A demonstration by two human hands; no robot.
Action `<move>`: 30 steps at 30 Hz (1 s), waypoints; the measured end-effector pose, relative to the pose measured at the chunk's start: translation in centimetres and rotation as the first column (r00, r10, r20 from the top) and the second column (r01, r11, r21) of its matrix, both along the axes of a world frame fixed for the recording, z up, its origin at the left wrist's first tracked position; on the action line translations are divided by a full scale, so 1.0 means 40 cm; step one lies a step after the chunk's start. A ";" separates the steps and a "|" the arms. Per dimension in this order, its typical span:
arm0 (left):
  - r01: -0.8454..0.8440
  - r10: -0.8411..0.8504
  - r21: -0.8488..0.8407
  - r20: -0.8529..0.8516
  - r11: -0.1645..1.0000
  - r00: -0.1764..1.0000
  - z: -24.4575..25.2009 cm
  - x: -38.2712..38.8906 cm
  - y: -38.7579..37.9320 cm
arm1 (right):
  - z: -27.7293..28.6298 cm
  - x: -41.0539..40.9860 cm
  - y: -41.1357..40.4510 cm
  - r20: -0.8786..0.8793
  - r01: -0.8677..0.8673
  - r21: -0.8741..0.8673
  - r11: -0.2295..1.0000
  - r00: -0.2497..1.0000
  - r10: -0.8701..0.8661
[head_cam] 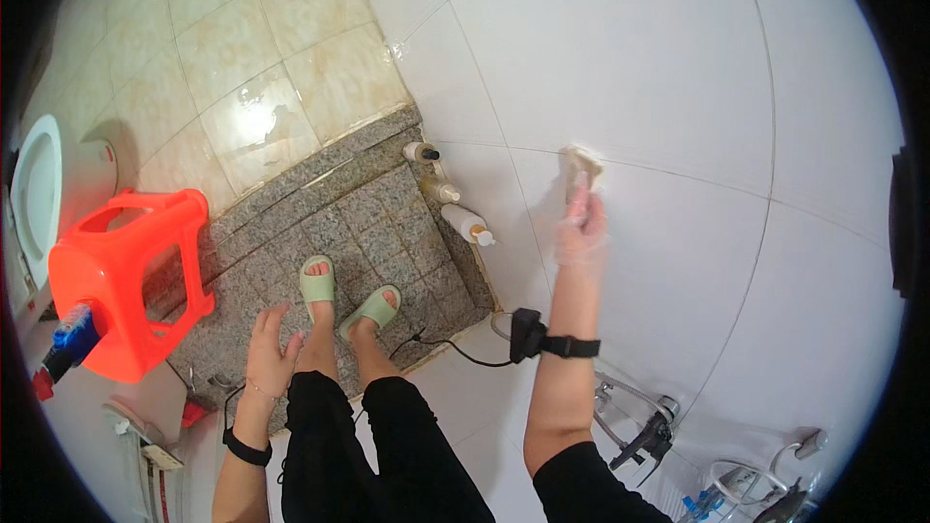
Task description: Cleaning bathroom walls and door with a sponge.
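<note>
My right hand (581,225), in a thin clear plastic glove, presses a beige cloth or sponge (583,165) against the white tiled wall (654,73), close to a horizontal grout line. A black strapped device (529,335) with a cable is on that forearm. My left hand (269,356) is bare, hangs at the lower left with fingers apart and holds nothing. It is beside my legs, above the granite-tiled floor (327,225). The wall behind the cloth is hidden.
An orange plastic stool (109,269) bears a blue bottle (76,327), near a toilet (43,189). Pump bottles (463,220) line the wall base. A raised granite edge (305,178) borders the floor. A shower mixer (650,436) and a wire rack (741,483) are lower right.
</note>
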State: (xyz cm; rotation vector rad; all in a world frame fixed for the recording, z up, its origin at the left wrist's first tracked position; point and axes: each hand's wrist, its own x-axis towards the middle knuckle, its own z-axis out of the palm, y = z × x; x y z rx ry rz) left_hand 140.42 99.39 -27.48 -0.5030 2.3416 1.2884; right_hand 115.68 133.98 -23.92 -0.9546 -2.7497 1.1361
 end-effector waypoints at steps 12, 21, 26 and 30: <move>0.014 -0.015 -0.027 -0.027 1.000 1.000 -0.007 -0.036 -0.028 | 0.068 -0.049 -0.129 0.035 -0.102 0.329 0.939 0.995 0.095; -0.014 0.013 0.037 0.005 0.999 1.000 0.020 -0.045 -0.059 | -0.090 -0.054 -0.071 0.374 -0.390 0.321 0.863 0.889 0.263; -0.021 0.020 -0.024 -0.053 0.999 0.998 -0.003 0.010 -0.080 | -0.044 0.106 -0.111 0.216 -0.579 0.002 0.815 0.796 0.565; -0.060 0.063 0.036 -0.067 0.998 0.996 0.046 -0.017 -0.073 | -0.082 0.217 -0.068 0.483 0.589 -0.645 0.487 0.808 -0.336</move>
